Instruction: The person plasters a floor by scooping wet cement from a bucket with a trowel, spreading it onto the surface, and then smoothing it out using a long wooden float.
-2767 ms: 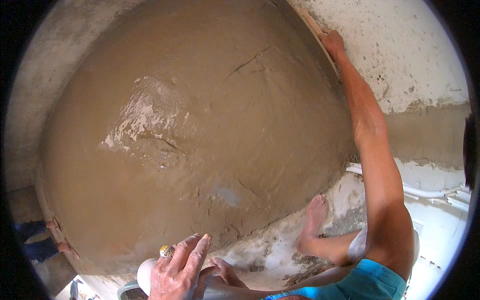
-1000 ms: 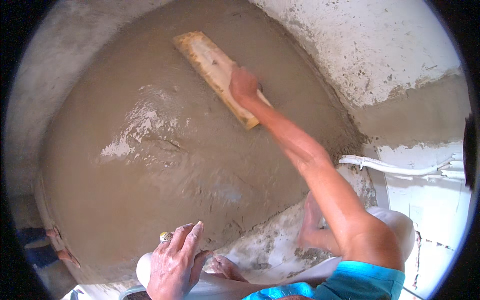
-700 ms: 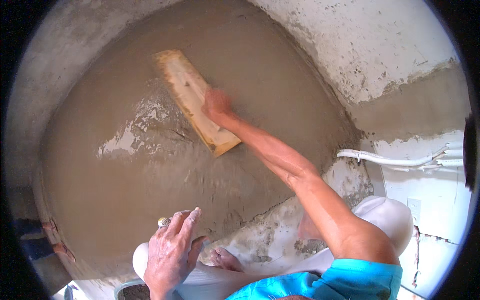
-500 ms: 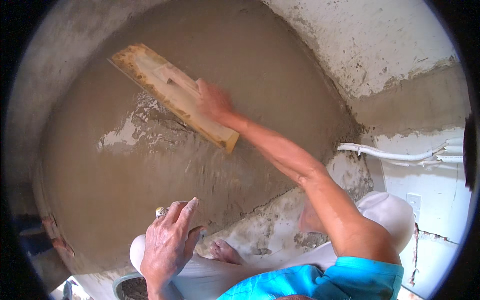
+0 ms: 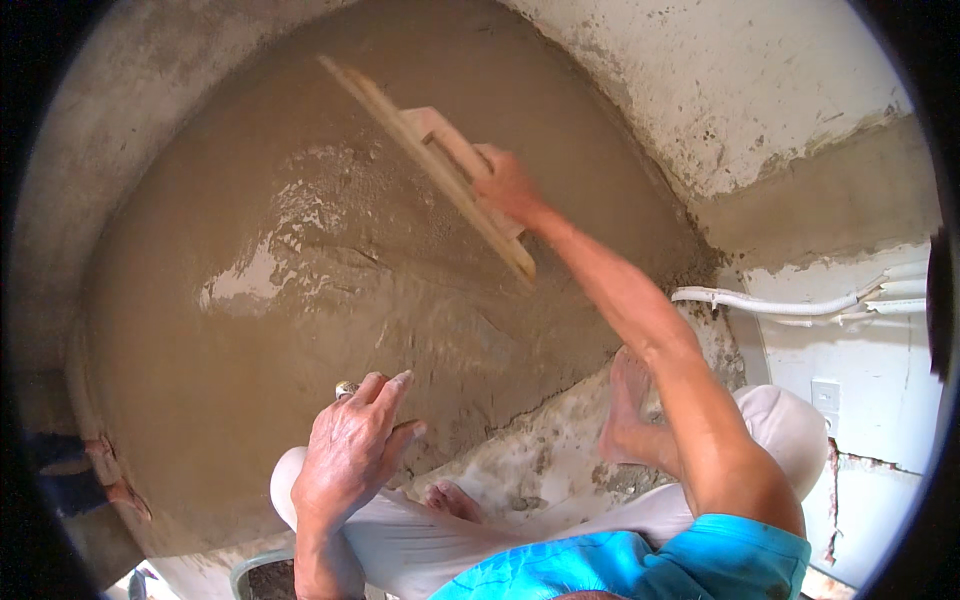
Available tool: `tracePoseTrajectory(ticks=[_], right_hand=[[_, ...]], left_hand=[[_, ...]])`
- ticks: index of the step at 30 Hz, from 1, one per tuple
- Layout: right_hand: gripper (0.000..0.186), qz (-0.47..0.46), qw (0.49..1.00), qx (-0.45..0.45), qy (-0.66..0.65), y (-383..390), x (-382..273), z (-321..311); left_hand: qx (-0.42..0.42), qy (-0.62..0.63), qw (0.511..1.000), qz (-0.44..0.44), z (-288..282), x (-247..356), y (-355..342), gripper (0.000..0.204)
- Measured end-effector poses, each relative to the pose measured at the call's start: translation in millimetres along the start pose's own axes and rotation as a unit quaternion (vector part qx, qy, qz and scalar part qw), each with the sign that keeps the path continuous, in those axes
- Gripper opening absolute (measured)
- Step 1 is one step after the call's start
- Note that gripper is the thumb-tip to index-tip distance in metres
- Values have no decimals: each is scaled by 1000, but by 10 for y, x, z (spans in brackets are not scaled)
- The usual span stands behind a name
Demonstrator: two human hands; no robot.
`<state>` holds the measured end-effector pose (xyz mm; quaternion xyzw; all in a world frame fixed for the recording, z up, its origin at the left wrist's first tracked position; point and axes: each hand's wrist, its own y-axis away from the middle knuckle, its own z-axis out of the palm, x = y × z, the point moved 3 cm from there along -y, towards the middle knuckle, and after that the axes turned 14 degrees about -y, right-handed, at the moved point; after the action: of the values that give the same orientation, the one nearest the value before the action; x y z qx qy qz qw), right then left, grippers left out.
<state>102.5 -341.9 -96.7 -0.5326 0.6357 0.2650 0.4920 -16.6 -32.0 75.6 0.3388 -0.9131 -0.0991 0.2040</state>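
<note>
- Head view: the right hand [image 5: 508, 185] is closed around the raised handle of a long wooden float [image 5: 430, 160], fingers wrapped round it, arm stretched out from the lower right.
- The float lies slantwise on the wet mortar [image 5: 300, 330], upper left to lower right, tipped so that its far side is lifted and its long edge meets the surface.
- The mortar is a wide brown patch filling the middle of the view; a shiny, wetter streak [image 5: 250, 285] sits to the left of the float, and a thin crack runs along the patch's lower right edge.
- The left hand [image 5: 350, 455] holds nothing: fingers loosely spread, palm down, resting on the person's knee in pale trousers [image 5: 420, 540]. A ring [image 5: 346, 387] shows on one finger.
- Two bare feet [image 5: 628, 420] stand on rough, crumbly ground just below the mortar.
- White pipes [image 5: 790, 300] run along a white wall [image 5: 860, 420] at the right, well apart from the float.
- Bare grey plaster [image 5: 740, 90] rises beyond the mortar at the upper right.
- A blue sleeve [image 5: 700, 555] covers the right shoulder.
</note>
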Motion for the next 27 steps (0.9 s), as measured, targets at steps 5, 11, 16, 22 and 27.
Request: tracePoseTrajectory(ticks=[5,11,16,22,27], right_hand=[[32,6,999,35,-3,-376,6,-621],[30,34,997,27,62,-766,-23,-906],[35,76,996,15,52,-911,-332,-944],[30,129,991,19,23,-849,-793,-682],[24,170,984,31,-32,-292,-946,-665]], left_hand=[[-6,-3,1000,-8,-29,7,-56,48],[0,46,999,-4,-256,275,-7,50],[-114,112,987,-32,-367,493,-77,49],[-61,116,990,-51,-232,355,-38,44],[-16,188,975,-114,5,363,-4,36]])
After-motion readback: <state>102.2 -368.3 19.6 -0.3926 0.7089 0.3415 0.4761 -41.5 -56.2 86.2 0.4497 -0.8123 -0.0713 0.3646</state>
